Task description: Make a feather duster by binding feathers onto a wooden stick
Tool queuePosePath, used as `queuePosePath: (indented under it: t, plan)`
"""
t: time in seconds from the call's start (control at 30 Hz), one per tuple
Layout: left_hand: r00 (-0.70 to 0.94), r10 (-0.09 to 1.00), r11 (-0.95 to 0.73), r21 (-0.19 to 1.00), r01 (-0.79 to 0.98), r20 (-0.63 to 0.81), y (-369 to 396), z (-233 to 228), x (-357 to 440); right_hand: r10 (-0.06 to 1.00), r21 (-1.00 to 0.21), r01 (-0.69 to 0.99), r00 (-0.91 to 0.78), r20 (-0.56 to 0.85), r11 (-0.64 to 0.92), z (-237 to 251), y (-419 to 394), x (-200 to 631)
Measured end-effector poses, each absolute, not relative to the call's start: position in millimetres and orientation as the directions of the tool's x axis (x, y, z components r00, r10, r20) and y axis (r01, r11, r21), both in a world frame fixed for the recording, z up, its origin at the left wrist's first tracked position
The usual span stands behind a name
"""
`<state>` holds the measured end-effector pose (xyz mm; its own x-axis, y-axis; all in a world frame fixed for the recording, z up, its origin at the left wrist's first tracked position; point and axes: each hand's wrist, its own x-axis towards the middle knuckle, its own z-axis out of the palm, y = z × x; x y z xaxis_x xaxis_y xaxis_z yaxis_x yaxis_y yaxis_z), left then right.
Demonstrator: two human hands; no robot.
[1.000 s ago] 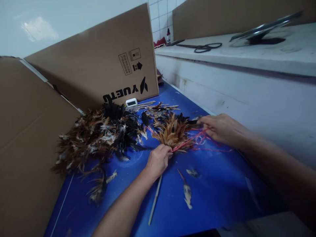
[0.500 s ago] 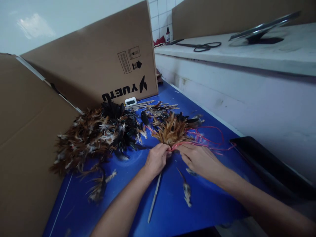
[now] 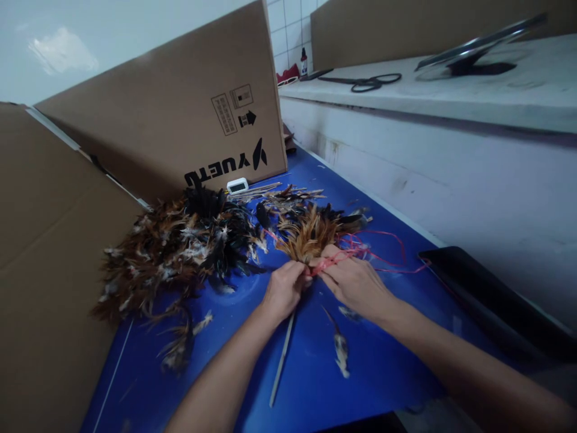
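My left hand (image 3: 285, 290) grips the base of a fan-shaped bunch of tan feathers (image 3: 306, 236) fixed on a thin pale stick (image 3: 282, 359) that runs toward me over the blue table (image 3: 396, 355). My right hand (image 3: 354, 279) pinches the red string (image 3: 360, 248) right at the bunch's base, beside the left hand. The string loops loosely to the right of the feathers.
A large heap of dark and brown feathers (image 3: 180, 246) lies to the left. Loose feathers (image 3: 341, 350) lie near me. Cardboard boxes (image 3: 171, 114) stand behind and at left. A small white device (image 3: 237, 185), a black tray (image 3: 487, 294), and scissors (image 3: 372, 81) on the raised ledge are around.
My right hand came back from the far right of the string to the base of the feather bunch and now pinches the string beside my left hand.
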<state>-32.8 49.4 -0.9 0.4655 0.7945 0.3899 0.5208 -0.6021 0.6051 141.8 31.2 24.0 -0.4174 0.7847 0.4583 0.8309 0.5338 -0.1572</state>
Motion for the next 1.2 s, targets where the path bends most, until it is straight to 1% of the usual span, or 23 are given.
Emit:
queuePosePath:
  t: [0.13, 0.23, 0.33, 0.47, 0.57, 0.7, 0.87, 0.97, 1.07, 1.2]
  plan:
    - [0.468, 0.801, -0.593, 0.608, 0.528, 0.374, 49, 0, -33, 0.795, -0.119, 0.833, -0.458, 0.398, 0.540, 34, 33, 137]
    - [0.455, 0.805, -0.589, 0.609, 0.531, 0.381, 50, 0, -34, 0.777, -0.074, 0.838, -0.464, 0.426, 0.540, 36, 32, 137]
    - [0.446, 0.807, -0.588, 0.601, 0.540, 0.389, 51, 0, -35, 0.740, -0.042, 0.818, -0.496, 0.455, 0.574, 32, 32, 139]
    - [0.446, 0.816, -0.573, 0.621, 0.535, 0.368, 51, 2, -35, 0.709, -0.020, 0.787, -0.543, 0.451, 0.616, 27, 34, 140]
    - [0.443, 0.819, -0.567, 0.631, 0.530, 0.364, 50, 4, -34, 0.693, -0.020, 0.789, -0.526, 0.493, 0.614, 27, 34, 139]
    - [0.442, 0.826, -0.556, 0.635, 0.536, 0.350, 51, 5, -35, 0.674, -0.079, 0.781, -0.479, 0.562, 0.620, 27, 31, 138]
    - [0.454, 0.823, -0.560, 0.620, 0.549, 0.342, 55, 2, -38, 0.679, -0.267, 0.687, -0.440, 0.588, 0.676, 21, 28, 139]
    - [0.442, 0.839, -0.532, 0.648, 0.545, 0.317, 55, 3, -37, 0.667, -0.353, 0.597, -0.456, 0.590, 0.721, 16, 29, 140]
    - [0.417, 0.875, -0.455, 0.717, 0.528, 0.248, 54, 5, -36, 0.637, -0.377, 0.532, -0.483, 0.601, 0.758, 12, 31, 138]
    - [0.377, 0.916, -0.310, 0.833, 0.458, 0.134, 55, 3, -37, 0.636, -0.364, 0.534, -0.521, 0.569, 0.763, 8, 33, 135]
